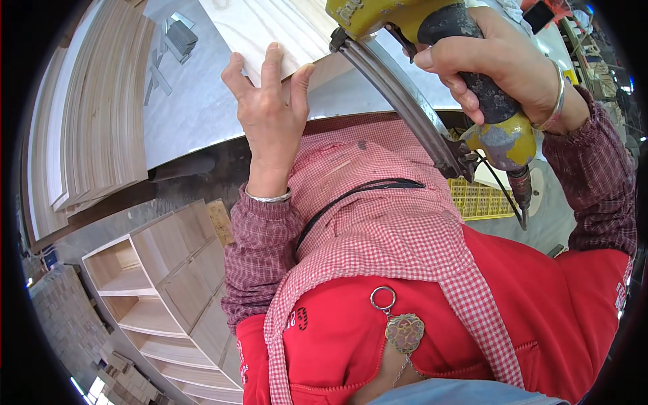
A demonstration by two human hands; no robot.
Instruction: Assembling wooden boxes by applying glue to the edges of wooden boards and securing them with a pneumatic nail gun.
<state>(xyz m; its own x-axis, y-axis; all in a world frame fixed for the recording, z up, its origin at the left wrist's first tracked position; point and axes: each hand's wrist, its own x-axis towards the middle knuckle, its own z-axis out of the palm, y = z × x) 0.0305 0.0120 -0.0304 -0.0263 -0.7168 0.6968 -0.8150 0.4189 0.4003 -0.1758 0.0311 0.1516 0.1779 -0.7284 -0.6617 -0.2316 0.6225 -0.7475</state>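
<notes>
A yellow-and-black nail gun [451, 23] is held over the near edge of a worktable [202, 101], its long metal rail slanting back from beside a pale wooden board [273, 27] toward the worker. The worker's right hand [503, 67] is wrapped firmly around the gun's dark grip. The left hand [273, 108], well apart from the right, has its fingers spread, tips touching the board's near end where it lies on the table. To the left, grey metal strips [181, 40] lie scattered on the tabletop, just beside a tall stack of boards [101, 101]. Silvery bracelets circle both wrists. The worker wears a checked apron [378, 236] over a red jacket [540, 304], with a round pendant [405, 333] at the chest. Below the table, a wooden shelf unit [165, 270] stands at left; a yellow crate [479, 199] sits at right.
</notes>
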